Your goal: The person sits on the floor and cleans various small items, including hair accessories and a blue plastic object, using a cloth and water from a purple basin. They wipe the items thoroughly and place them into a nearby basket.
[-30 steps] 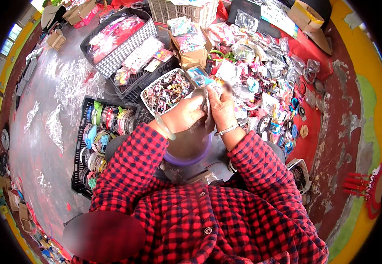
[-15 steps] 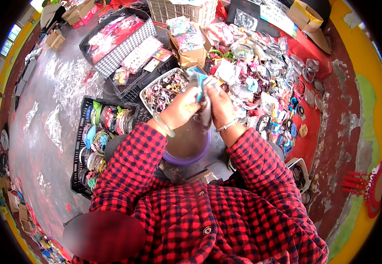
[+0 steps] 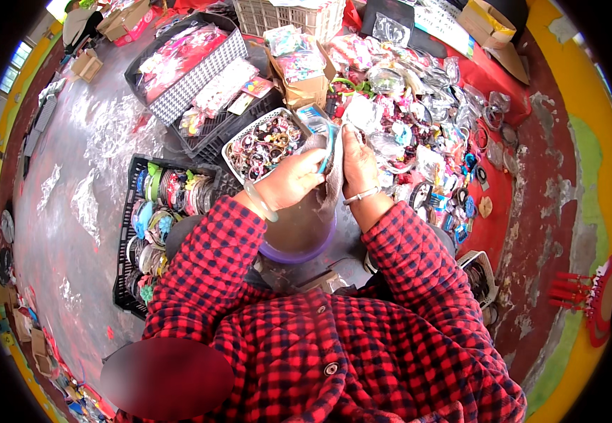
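Note:
Above a purple-rimmed basin [image 3: 293,258] of murky water, both my hands meet in front of me. My left hand [image 3: 290,178] is closed on a thin blue strip [image 3: 330,146], perhaps a hair band; its kind is not clear. A grey-brown cloth [image 3: 330,196] hangs between the hands, over the basin. My right hand [image 3: 359,166] grips this cloth, thumb up, pressing it near the blue strip. Part of the strip is hidden by cloth and fingers.
Just beyond my left hand stands a white basket [image 3: 230,153] of small hair accessories. A black crate [image 3: 120,264] of headbands sits at left. Packaged accessories [image 3: 429,166] heap up at right on red cloth. A cardboard box [image 3: 308,93] stands ahead.
My hands have drawn slightly apart, the right one shifting a little right and turning more upright. More of the cloth and the blue strip now shows between them.

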